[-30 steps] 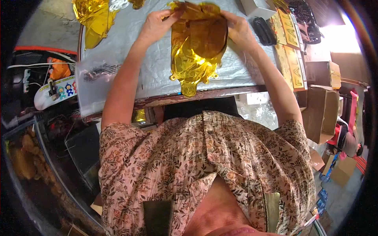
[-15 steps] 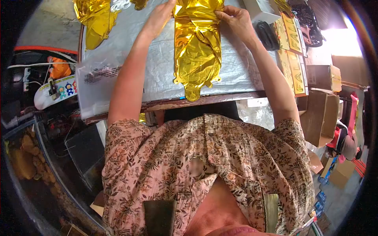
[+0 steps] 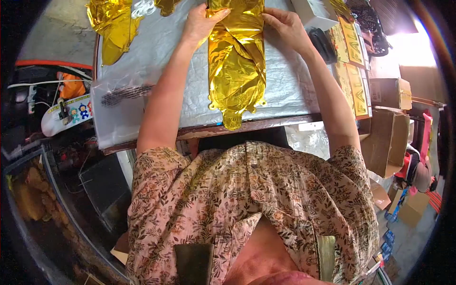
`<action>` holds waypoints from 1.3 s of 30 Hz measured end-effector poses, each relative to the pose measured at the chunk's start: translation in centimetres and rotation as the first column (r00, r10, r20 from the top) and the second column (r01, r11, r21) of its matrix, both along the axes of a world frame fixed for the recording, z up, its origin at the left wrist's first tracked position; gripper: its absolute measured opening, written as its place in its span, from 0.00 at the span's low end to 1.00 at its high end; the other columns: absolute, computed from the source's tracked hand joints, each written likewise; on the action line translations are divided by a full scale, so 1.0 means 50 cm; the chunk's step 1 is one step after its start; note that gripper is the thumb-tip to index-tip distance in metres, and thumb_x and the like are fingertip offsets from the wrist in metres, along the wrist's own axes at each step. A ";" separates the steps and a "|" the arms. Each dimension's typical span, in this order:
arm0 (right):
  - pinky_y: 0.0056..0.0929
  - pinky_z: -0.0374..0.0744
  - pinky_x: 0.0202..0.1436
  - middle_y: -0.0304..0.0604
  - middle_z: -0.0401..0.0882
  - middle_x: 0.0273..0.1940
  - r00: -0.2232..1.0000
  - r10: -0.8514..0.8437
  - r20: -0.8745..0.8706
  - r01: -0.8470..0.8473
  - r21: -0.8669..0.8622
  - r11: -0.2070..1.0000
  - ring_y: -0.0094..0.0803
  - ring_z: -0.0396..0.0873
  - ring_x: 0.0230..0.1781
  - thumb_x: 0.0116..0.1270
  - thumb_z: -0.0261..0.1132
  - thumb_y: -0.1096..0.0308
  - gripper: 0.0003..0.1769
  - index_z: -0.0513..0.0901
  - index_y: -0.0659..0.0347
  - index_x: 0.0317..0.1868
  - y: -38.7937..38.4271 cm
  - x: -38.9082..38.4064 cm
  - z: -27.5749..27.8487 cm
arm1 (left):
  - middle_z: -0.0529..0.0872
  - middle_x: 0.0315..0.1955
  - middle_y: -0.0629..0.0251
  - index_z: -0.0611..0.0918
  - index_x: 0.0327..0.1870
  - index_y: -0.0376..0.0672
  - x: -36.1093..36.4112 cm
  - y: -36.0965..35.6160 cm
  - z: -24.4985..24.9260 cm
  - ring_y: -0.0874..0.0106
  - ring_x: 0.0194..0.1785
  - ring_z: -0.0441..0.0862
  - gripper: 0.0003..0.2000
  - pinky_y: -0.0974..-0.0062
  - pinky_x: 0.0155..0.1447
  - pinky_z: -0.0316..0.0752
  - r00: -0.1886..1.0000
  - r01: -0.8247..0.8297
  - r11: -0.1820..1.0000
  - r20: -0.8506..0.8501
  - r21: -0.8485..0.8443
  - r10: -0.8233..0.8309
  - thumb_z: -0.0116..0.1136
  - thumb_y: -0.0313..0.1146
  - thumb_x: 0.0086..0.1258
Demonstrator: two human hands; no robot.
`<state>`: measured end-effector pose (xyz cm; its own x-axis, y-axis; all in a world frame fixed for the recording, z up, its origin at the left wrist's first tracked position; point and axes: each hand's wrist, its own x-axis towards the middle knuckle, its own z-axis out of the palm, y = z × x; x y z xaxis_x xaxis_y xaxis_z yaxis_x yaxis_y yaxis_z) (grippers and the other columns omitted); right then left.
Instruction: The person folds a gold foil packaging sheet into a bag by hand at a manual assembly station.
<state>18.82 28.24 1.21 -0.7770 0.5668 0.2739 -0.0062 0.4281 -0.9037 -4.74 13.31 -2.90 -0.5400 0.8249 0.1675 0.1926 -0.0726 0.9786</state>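
A flat, shiny gold foil balloon [image 3: 237, 71] lies lengthwise on the silver-covered table, its sides folded inward. Small tabs and a rounded tail at its near end reach the table edge. My left hand [image 3: 200, 26] grips the balloon's left edge, thumb laid across the foil and the other fingers partly hidden. On the opposite edge, my right hand [image 3: 287, 29] pinches the foil between thumb and fingers. The balloon's far end runs out of view at the top.
More gold foil [image 3: 116, 38] hangs at the table's far left beside white ribbon [image 3: 143, 7]. A clear plastic bag [image 3: 121, 109] covers the left corner. Along the right stand a white box [image 3: 316, 14], a black item [image 3: 323, 45] and printed yellow boxes [image 3: 356, 88]. Cardboard boxes [image 3: 387, 142] stand beyond.
My left thumb has come across the foil, and the left hand has shifted slightly toward me. The balloon has slid a little nearer, and its upper folds lie smoother. My right hand stays at its edge.
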 end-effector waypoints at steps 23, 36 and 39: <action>0.21 0.81 0.55 0.34 0.92 0.46 0.992 -0.005 0.127 0.011 -0.052 0.999 0.17 0.84 0.46 0.78 0.71 0.66 0.13 0.92 0.67 0.54 0.030 0.000 -0.011 | 0.90 0.55 0.70 0.84 0.65 0.35 -0.027 -0.054 0.038 0.80 0.55 0.84 0.20 0.76 0.64 0.78 0.969 0.194 0.978 -0.139 -0.079 -0.203 0.66 0.39 0.81; 0.15 0.78 0.37 0.30 0.89 0.36 0.995 0.000 0.104 0.024 -0.223 0.974 0.13 0.81 0.32 0.78 0.72 0.63 0.13 0.91 0.63 0.53 -0.001 0.010 0.010 | 0.92 0.53 0.68 0.85 0.67 0.34 -0.022 -0.061 0.049 0.80 0.53 0.87 0.20 0.80 0.60 0.80 0.989 0.145 0.986 -0.026 -0.078 -0.148 0.68 0.33 0.78; 0.16 0.79 0.37 0.30 0.89 0.36 0.992 -0.017 0.124 0.045 -0.218 0.975 0.14 0.82 0.33 0.78 0.72 0.63 0.13 0.91 0.63 0.54 0.007 0.009 0.007 | 0.92 0.51 0.69 0.86 0.65 0.35 -0.016 -0.057 0.048 0.82 0.51 0.86 0.18 0.81 0.58 0.80 0.992 0.123 0.992 0.046 -0.019 -0.122 0.68 0.31 0.78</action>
<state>19.26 28.57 1.58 -0.7778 0.6269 0.0447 0.1190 0.2167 -0.9690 -5.56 10.48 -0.52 -0.4416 0.8882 0.1270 0.1395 -0.0719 0.9876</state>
